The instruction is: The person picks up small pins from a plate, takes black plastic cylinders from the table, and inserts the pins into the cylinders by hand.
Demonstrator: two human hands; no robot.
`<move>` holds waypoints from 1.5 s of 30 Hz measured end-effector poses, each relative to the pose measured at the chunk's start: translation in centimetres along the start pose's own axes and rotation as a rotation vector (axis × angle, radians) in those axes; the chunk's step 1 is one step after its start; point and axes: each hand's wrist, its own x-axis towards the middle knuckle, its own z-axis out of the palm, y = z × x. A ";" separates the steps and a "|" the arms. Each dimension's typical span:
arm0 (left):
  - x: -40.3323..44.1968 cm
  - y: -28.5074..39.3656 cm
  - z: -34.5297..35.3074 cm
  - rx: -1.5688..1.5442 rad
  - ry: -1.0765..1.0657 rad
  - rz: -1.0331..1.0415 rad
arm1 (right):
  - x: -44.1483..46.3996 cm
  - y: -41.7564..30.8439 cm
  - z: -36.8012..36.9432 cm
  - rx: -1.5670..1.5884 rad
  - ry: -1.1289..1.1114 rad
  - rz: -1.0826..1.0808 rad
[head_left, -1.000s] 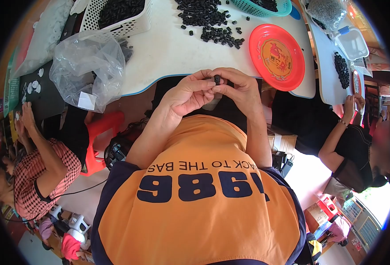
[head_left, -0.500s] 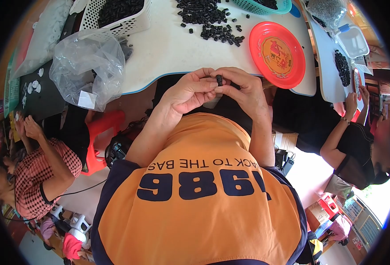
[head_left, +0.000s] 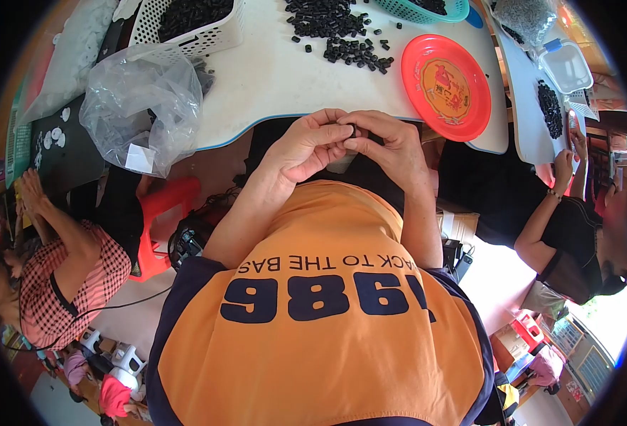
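My left hand [head_left: 306,148] and my right hand [head_left: 390,142] meet at the table's near edge, fingertips pinched together. Between them is a small black cylindrical piece [head_left: 354,130], mostly covered by the thumbs and fingers. Similar black pieces [head_left: 320,20] lie in a loose pile on the white table [head_left: 285,89] beyond my hands. To the right of my hands, a red round plate [head_left: 480,89] with a yellow printed centre overhangs the table edge a little.
A white perforated basket [head_left: 207,44] of black pieces stands back left, with a clear plastic bag [head_left: 143,106] before it. A green basket [head_left: 457,11] sits at the back. Co-workers sit on both sides; a red stool [head_left: 158,227] is at left.
The black piece has turned between my fingertips and shows less now. My hands stay in nearly the same place. The left co-worker's hands have come together.
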 end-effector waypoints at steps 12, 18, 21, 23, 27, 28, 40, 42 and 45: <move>-0.3 -0.4 -1.7 0.079 0.123 -0.012 | -0.7 1.7 1.8 -0.041 0.041 0.069; -0.7 0.1 -0.7 -0.138 -0.054 -0.072 | -0.6 1.1 1.4 0.114 0.066 0.079; -0.7 0.0 -0.2 -0.211 -0.085 -0.116 | -0.6 1.0 1.3 0.157 0.068 0.082; -0.7 0.0 -0.2 -0.242 -0.090 -0.133 | -0.5 0.9 1.3 0.181 0.066 0.083; -1.0 -0.1 0.3 -0.248 -0.047 -0.140 | -0.4 0.9 0.8 0.140 0.056 0.068; -1.1 0.0 0.5 -0.228 -0.019 -0.133 | -0.4 1.0 0.8 0.124 0.047 0.068; -1.3 0.4 -0.1 -0.091 -0.066 -0.108 | -0.6 0.4 0.5 0.040 -0.001 0.041; -1.3 0.4 -0.6 -0.090 -0.080 -0.115 | -0.6 0.8 0.6 0.020 -0.007 0.031; -1.1 0.5 -1.2 -0.081 -0.103 -0.123 | -0.5 0.8 0.9 0.011 -0.008 0.030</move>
